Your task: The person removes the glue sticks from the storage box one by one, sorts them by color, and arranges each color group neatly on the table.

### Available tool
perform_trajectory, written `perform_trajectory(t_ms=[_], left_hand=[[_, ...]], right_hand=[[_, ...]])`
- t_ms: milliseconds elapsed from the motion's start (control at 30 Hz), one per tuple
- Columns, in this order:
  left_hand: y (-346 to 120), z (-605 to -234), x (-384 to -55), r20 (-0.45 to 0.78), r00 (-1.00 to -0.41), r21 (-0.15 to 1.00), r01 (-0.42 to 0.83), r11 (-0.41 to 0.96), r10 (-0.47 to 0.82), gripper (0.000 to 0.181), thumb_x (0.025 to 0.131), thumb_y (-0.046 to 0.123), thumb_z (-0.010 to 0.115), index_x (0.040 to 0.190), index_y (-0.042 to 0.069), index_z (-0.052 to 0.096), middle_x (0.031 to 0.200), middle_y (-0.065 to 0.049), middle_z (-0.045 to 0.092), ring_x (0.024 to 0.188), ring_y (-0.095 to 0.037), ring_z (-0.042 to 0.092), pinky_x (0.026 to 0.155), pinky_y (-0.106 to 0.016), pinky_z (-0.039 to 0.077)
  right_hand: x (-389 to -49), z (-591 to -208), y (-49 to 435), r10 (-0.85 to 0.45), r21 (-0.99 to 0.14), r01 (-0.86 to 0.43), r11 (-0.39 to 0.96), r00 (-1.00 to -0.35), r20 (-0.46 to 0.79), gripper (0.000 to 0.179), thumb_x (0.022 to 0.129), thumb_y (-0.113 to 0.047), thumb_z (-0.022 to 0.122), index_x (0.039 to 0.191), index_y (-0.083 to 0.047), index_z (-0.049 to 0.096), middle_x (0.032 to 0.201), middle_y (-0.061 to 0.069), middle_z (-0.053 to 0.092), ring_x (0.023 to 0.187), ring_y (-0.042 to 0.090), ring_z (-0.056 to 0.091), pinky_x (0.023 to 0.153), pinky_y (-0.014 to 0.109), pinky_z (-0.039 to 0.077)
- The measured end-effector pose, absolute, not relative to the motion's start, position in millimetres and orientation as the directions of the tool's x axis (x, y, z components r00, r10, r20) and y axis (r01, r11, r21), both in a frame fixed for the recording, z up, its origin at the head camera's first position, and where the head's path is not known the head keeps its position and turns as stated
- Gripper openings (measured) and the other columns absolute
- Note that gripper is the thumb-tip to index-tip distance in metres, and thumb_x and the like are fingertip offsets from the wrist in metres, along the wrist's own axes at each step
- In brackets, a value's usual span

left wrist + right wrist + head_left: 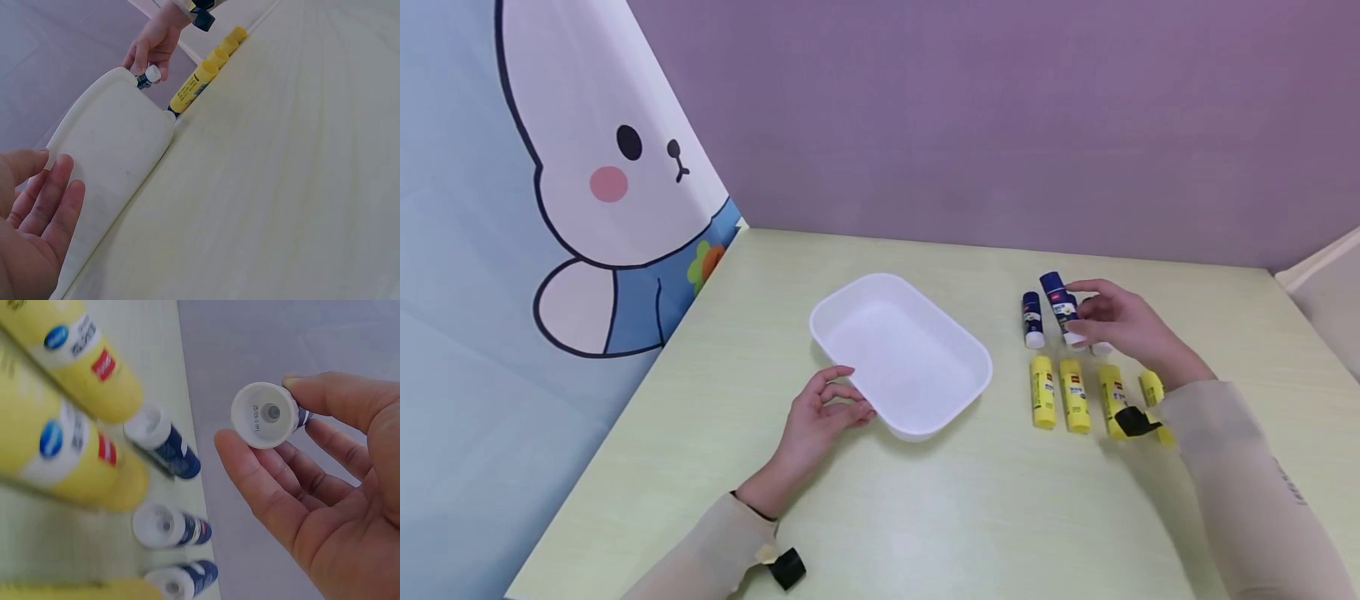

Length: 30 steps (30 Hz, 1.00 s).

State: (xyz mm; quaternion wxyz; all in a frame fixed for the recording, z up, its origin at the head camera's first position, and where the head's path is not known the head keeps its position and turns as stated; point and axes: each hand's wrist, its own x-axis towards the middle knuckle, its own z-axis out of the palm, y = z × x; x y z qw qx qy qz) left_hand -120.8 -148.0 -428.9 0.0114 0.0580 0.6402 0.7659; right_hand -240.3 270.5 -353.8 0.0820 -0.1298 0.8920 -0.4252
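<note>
My right hand (1123,321) pinches a dark blue glue stick (1058,300) with a white base, seen end-on in the right wrist view, where the white base (265,415) faces the camera. The stick is tilted and held above the table. Three more blue glue sticks (178,453) lie below it, partly hidden by the hand in the head view. At the left, my left hand (823,417) touches the near left side of a white plastic basin (917,358) with loosely bent fingers. No contents show inside the basin.
Several yellow glue sticks (1043,392) lie in a row nearer to me than the blue ones; the right sleeve partly covers the rightmost. The pale table (970,517) meets a purple panel (1000,125) at the back. A rabbit-print cloth (467,417) lies beyond its left edge.
</note>
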Motion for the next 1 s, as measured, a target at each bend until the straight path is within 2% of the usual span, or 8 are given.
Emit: perform_trajectory(t_ms=[167,400,533,767,1000], left_hand=[[-148.4,-428.8,-120.7,0.077,-0.992,0.982,0.058,-0.181,0.096,0.053,0.086,-0.019,0.063,0.134,-0.012,0.04,0.09,-0.006,0.066,0.078,-0.016,0.072,0.078,-0.037,0.063],[-149.0,-429.1,-120.6,0.091,-0.99,0.978,0.068,-0.196,0.106,0.054,0.087,-0.019,0.062,0.134,-0.013,0.039,0.09,-0.004,0.066,0.078,-0.016,0.072,0.078,-0.036,0.063],[-149.1,-428.7,-120.3,0.09,-0.99,0.978,0.067,-0.197,0.108,0.053,0.087,-0.018,0.062,0.135,-0.012,0.039,0.091,-0.005,0.066,0.078,-0.016,0.072,0.078,-0.037,0.063],[-148.8,-428.8,-120.6,0.088,-0.99,0.978,0.065,-0.197,0.112,0.055,0.087,-0.018,0.062,0.136,-0.012,0.038,0.092,-0.006,0.066,0.078,-0.016,0.072,0.078,-0.038,0.063],[-148.6,-428.9,-121.3,0.093,-0.99,0.977,0.07,-0.202,0.108,0.055,0.086,-0.02,0.061,0.135,-0.014,0.037,0.09,-0.006,0.065,0.077,-0.016,0.072,0.076,-0.036,0.063]], right_hand=[[-239.9,-357.2,282.0,-0.256,-0.774,-0.131,0.62,-0.966,-0.041,0.064,0.097,-0.014,0.065,0.152,-0.004,0.032,0.119,0.024,0.054,0.088,0.01,0.063,0.079,0.033,0.062],[-239.2,-362.4,295.5,-0.206,-0.756,-0.083,0.649,-0.976,-0.07,0.07,0.098,-0.022,0.065,0.154,-0.005,0.028,0.125,0.023,0.051,0.09,0.005,0.059,0.078,0.021,0.058],[-237.1,-363.9,301.5,-0.191,-0.764,-0.076,0.641,-0.98,-0.063,0.069,0.099,-0.021,0.064,0.154,-0.004,0.027,0.124,0.023,0.05,0.088,0.003,0.059,0.078,0.022,0.059],[-234.0,-367.5,310.4,-0.184,-0.791,-0.08,0.606,-0.982,-0.041,0.067,0.099,-0.015,0.063,0.152,0.001,0.026,0.119,0.025,0.049,0.083,0.003,0.062,0.078,0.03,0.062],[-236.2,-374.7,323.2,-0.145,-0.806,-0.044,0.59,-0.988,-0.052,0.07,0.1,-0.014,0.061,0.154,0.001,0.021,0.122,0.026,0.047,0.082,0.002,0.063,0.077,0.032,0.062]])
